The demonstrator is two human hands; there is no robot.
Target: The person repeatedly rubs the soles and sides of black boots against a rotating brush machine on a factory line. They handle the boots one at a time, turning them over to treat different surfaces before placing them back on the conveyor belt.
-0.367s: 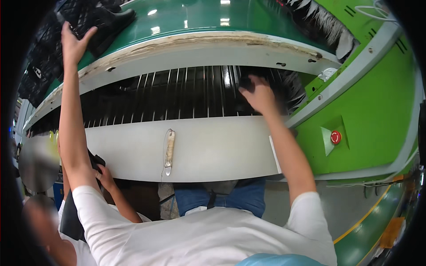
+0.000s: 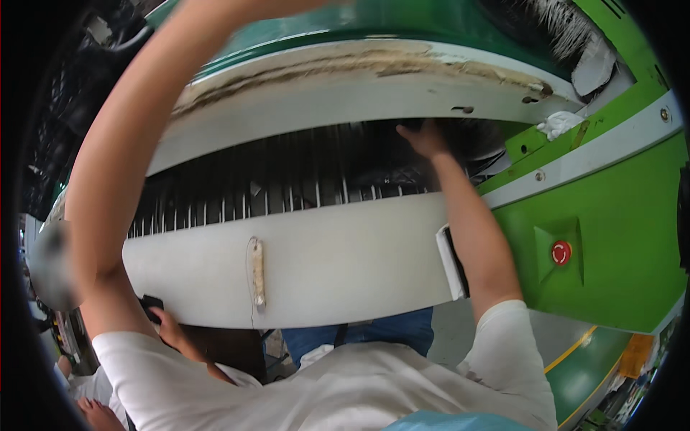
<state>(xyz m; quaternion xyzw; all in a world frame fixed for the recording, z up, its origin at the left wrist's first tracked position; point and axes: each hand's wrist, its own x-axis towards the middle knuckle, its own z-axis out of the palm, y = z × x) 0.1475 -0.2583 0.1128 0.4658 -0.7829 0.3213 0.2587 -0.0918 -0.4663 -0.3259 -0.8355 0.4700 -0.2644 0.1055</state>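
Observation:
My left arm stretches up and across toward the green table surface [image 2: 323, 23]. My left hand [image 2: 287, 6] is cut off by the upper edge and blurred, so its fingers do not show. Farther right, my right hand [image 2: 429, 140] reaches into the dark slot of metal rods [image 2: 287, 197], under the table's worn rim. Its thumb sticks out to the left, apart; the other fingers are partly hidden under the rim. Dark, glossy material [image 2: 381, 161] lies beside it on the rods. A small knife with a wrapped handle [image 2: 259, 273] and loose thread lies on the white panel [image 2: 345, 258].
A green machine housing [image 2: 611, 244] with a red emergency button [image 2: 561, 252] stands at the right. Whitish bristle strips [image 2: 564, 32] hang at the upper right. Black quilted items [image 2: 61, 136] lie at the far left. Another person's hand [image 2: 172, 330] holds something dark below my left arm.
My left hand has swung from the black items at upper left rightward to the top edge. My right hand has gone deeper under the rim. The camera view has shifted.

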